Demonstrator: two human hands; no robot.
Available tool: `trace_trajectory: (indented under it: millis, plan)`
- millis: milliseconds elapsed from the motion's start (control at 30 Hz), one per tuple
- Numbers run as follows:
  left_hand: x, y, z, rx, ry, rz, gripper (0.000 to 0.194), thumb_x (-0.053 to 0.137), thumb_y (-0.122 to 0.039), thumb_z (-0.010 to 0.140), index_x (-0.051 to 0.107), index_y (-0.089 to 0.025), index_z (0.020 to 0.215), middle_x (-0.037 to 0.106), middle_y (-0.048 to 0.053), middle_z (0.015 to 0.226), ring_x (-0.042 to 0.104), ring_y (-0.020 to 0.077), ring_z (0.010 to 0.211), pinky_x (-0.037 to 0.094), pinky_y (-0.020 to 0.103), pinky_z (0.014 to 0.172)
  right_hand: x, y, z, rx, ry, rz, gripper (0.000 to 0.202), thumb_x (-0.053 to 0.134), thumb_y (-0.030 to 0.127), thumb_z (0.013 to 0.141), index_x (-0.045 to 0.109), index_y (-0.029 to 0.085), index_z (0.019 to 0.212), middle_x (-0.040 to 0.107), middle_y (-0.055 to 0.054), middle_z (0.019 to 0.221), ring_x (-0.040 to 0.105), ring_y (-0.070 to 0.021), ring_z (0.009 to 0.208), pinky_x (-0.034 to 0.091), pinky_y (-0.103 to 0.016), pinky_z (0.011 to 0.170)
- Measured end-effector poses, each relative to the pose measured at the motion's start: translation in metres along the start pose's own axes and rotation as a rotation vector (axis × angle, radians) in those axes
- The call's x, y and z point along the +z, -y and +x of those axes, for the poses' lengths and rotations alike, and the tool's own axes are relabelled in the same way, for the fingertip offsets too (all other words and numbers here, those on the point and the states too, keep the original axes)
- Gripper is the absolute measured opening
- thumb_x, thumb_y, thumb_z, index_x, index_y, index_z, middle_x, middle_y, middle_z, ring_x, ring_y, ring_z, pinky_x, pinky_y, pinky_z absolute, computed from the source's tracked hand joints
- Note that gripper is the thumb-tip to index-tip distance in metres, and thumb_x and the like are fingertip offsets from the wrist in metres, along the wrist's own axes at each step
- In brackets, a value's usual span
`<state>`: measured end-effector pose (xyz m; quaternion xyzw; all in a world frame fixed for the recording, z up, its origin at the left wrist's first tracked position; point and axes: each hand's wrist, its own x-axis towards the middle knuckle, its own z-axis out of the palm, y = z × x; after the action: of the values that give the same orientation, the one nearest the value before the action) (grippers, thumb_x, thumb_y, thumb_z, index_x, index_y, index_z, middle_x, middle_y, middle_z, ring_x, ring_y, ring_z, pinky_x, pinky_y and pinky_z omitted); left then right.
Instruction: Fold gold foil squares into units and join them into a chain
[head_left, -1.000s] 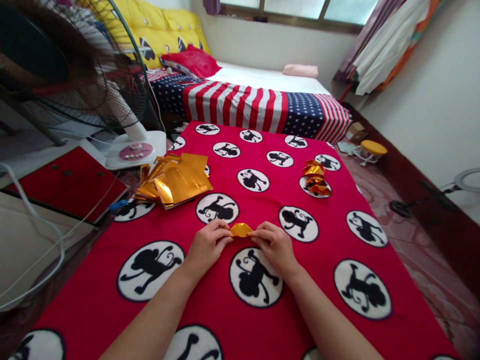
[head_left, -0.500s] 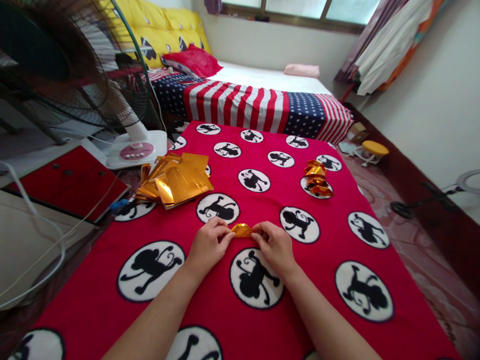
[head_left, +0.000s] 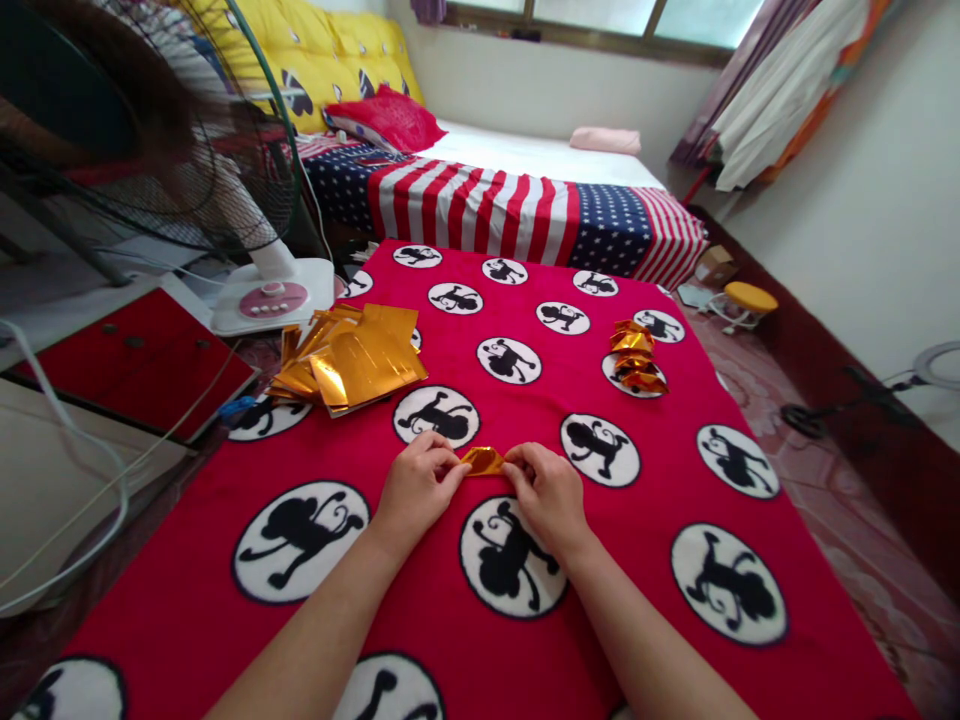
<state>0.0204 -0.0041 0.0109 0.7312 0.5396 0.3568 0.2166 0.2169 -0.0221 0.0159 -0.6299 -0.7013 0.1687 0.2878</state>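
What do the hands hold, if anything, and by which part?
A folded gold paper: the left hand pinches its left end, the right hand its right end.

Daylight enters through the window [head_left: 694, 22] at the top, its panes pale and overexposed; illumination is otherwise moderate, with soft shadows. Glare noted on the foil sheets [head_left: 367, 362], lesser highlights on the folded foil piece [head_left: 484, 462]. Fan blades [head_left: 146, 90] blurred; wide-angle stretching evident towards the edges.

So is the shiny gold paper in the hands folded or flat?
Folded: the gold paper, pinched between left hand and right hand, is small and creased, unlike the flat sheets.
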Motion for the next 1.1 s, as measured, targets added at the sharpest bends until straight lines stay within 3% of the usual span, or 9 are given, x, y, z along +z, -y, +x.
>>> trace_trajectory:
  millis: [767,1100]
  plan:
    - [0.001,-0.001,-0.003,-0.001,0.006,0.065,0.017,0.060,-0.019,0.085,0.066,-0.016,0.070,0.061,0.005,0.087,0.061,0.0158,0.081,0.050,0.029,0.076,0.006,0.007,0.003,0.035,-0.040,-0.177,0.011,0.058,0.027,0.089,0.062,0.021,0.080,0.067,0.001,0.078,0.056,-0.0139,0.068,0.030,-0.027,0.064]
    - [0.002,-0.001,-0.003,-0.022,-0.012,0.094,0.015,0.063,-0.019,0.084,0.066,-0.017,0.069,0.062,0.004,0.084,0.061,0.0149,0.077,0.049,0.027,0.072,0.004,0.013,0.005,0.051,-0.012,-0.252,0.011,0.058,0.026,0.089,0.062,0.021,0.080,0.067,0.000,0.079,0.058,-0.0156,0.071,0.030,-0.028,0.066]
